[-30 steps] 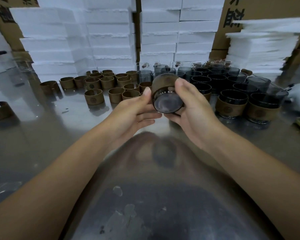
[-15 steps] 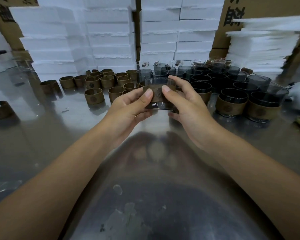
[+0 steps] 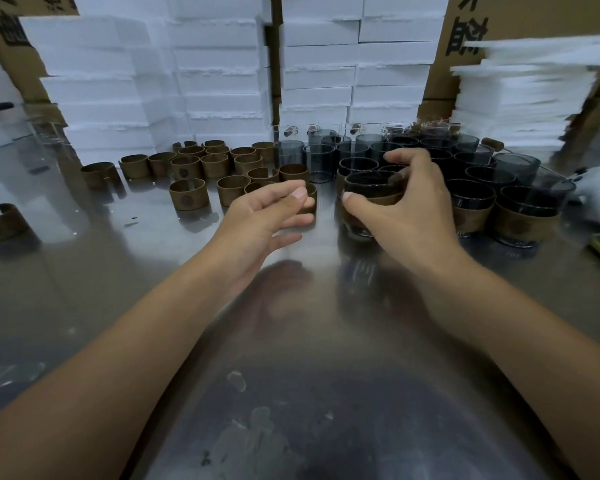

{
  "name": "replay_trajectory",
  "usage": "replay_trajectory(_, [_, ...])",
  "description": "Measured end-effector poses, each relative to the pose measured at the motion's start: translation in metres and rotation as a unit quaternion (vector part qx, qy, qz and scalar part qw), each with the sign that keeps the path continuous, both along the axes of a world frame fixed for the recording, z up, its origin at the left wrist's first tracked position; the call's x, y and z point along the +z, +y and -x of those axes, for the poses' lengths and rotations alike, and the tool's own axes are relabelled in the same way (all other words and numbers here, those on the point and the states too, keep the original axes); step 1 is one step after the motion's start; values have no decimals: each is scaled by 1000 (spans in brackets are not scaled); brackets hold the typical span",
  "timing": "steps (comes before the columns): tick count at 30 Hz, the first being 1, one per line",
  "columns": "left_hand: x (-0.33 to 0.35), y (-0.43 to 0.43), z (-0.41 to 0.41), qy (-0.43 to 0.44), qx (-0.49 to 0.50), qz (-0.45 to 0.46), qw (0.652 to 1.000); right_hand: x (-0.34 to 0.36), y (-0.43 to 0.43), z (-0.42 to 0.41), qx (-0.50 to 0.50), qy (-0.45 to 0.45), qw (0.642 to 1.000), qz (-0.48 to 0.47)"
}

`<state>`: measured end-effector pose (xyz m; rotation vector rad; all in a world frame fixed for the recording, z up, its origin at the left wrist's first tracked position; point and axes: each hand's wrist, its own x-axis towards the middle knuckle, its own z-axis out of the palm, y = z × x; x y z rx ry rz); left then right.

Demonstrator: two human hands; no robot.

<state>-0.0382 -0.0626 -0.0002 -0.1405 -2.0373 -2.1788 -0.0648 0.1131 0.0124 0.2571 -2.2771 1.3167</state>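
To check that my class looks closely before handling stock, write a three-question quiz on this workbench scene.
1. True or false: the right hand grips a dark glass wearing a brown sleeve.
2. Where do the empty sleeves stand? A) left of the glasses B) right of the glasses C) stacked on the glasses
3. What is stacked behind the table?
Key: 1 true; 2 A; 3 white boxes.
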Motion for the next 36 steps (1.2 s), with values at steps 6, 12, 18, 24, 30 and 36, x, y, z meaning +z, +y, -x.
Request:
replay_trajectory(6, [-1, -1, 2, 2, 1, 20, 1000, -2, 16, 10, -76, -68, 989, -104])
replay_trajectory(12, [-3, -1, 3, 10, 5, 41, 999, -9, 20, 15, -91, -67, 978, -173])
replay_trajectory(18, [-3, 0, 3, 16, 2, 52, 999, -11, 20, 17, -107, 18, 944, -311])
replay_trajectory(24, [-4, 0, 3, 17, 3, 52, 999, -13, 24, 22, -114, 10, 918, -381])
replay_trajectory(30, [-5, 0, 3, 17, 3, 47, 999, -14, 22, 24, -95, -9, 924, -370])
replay_trajectory(36, [-4, -2, 3, 12, 5, 43, 999, -8, 25, 20, -107, 16, 952, -287])
